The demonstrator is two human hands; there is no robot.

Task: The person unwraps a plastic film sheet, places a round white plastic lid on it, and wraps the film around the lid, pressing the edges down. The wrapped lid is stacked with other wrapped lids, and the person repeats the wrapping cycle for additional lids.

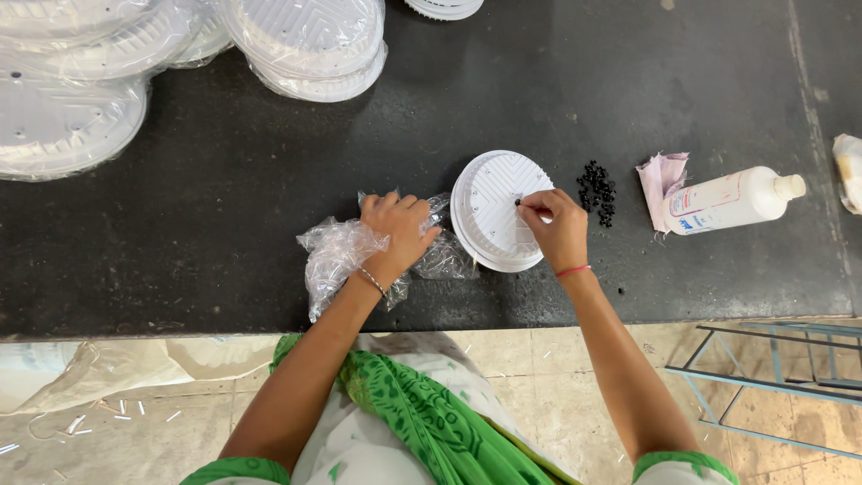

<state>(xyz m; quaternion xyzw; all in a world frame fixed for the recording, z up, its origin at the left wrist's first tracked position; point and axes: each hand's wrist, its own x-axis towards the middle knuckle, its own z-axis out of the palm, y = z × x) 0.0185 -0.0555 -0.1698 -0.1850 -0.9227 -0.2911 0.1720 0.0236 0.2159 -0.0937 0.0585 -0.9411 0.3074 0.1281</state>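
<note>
A round white plastic disc with a ribbed face lies on the black tabletop, tilted on a small stack. My right hand rests on its right side, fingertips pinched on a tiny black piece at the disc's face. My left hand presses down on a crumpled clear plastic bag just left of the disc. A small heap of black beads sits to the right of the disc.
A white squeeze bottle lies on its side beside a pink cloth at the right. Stacks of white discs in clear wrap fill the far left. A blue metal frame stands by the table's near edge.
</note>
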